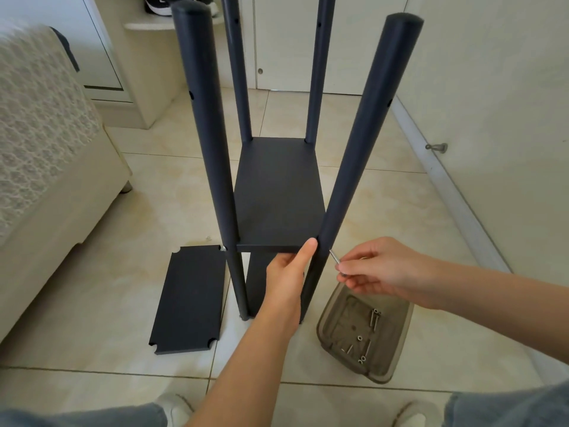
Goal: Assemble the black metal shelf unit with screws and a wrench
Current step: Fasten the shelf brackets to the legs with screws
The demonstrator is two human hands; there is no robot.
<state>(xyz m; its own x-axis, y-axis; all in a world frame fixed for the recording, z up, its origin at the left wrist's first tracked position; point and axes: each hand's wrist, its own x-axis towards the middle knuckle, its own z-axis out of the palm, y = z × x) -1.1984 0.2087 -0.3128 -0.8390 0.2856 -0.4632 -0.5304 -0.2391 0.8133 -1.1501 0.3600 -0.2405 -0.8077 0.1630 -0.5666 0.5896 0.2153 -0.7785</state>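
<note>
Black shelf unit point(278, 192) stands on the tiles point(385, 211), and at its near right post point(357, 155) the left hand point(288, 272) grips the shelf's front edge while the right hand point(381, 272) pinches a screw point(334, 259) just beside that post.

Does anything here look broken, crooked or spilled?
Nothing damaged or spilled. One shelf panel lies loose on the floor left of the frame, not yet fitted; spare screws sit inside the tray. The posts seem to splay, likely the wide lens.

Beige tiled floor point(400, 211), cream sofa point(46, 167), white cabinets point(286, 50).
</note>
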